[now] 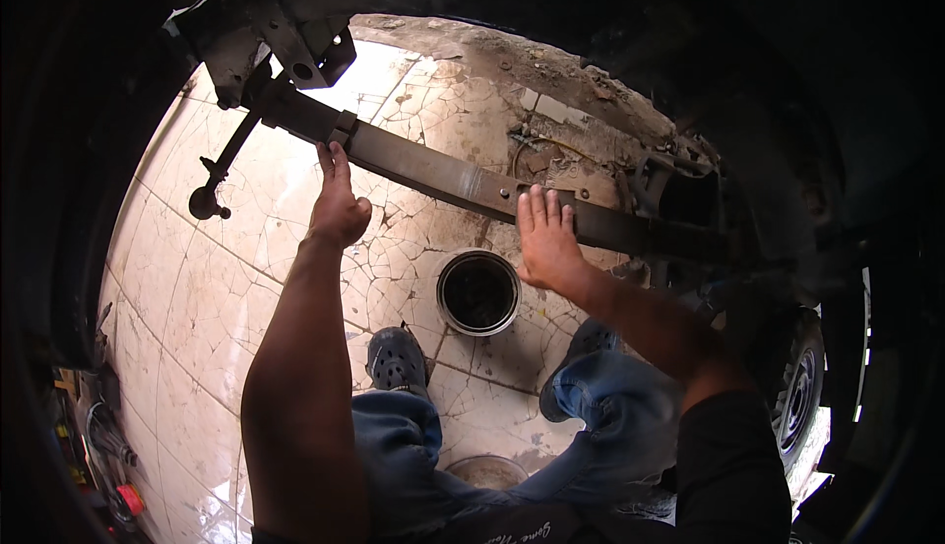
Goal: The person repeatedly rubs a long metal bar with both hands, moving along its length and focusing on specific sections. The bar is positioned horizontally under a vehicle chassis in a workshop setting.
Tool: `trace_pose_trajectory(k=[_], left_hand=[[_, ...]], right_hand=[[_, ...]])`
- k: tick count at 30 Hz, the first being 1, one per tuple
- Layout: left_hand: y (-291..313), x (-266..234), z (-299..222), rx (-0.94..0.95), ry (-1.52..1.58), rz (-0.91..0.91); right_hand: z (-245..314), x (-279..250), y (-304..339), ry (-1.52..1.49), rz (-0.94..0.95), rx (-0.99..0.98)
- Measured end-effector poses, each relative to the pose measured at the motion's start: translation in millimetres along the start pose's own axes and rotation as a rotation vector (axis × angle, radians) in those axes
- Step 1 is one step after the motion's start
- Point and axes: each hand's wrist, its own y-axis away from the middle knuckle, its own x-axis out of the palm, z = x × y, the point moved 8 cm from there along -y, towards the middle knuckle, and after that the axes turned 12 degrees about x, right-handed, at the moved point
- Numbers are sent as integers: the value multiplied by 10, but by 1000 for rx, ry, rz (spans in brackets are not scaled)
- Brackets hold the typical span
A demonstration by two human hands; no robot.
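Observation:
A long metal leaf spring (430, 165) runs slantwise across the upper middle, from the dark bracket at the left to the dark parts at the right. My left hand (340, 209) reaches up to it with two fingers stretched out, their tips at the spring's lower edge just under a dark clip (343, 128). My right hand (549, 247) lies with its fingers extended and flat against the spring, beside a small bolt head (504, 193). Neither hand is wrapped round anything. The far side of the spring is hidden.
A round can (440, 293) with a dark inside stands on the cracked tile floor (246, 214), between my shoes. A dark rod with a ball end (204, 201) hangs at the left. Rubble (561, 81) lies beyond; a wheel (799, 396) stands at the right.

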Motion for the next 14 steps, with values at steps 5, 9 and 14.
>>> trace_pose_trajectory(k=[5,9,14], left_hand=[[-14,-13,-51,18,1,-21],[-6,1,-11,-3,-12,14],[-10,64,6,1,6,3]], right_hand=[[-171,43,-114,-16,-193,-89],[-188,48,-137,-3,-76,-8],[-35,133,-9,9,-146,-151]])
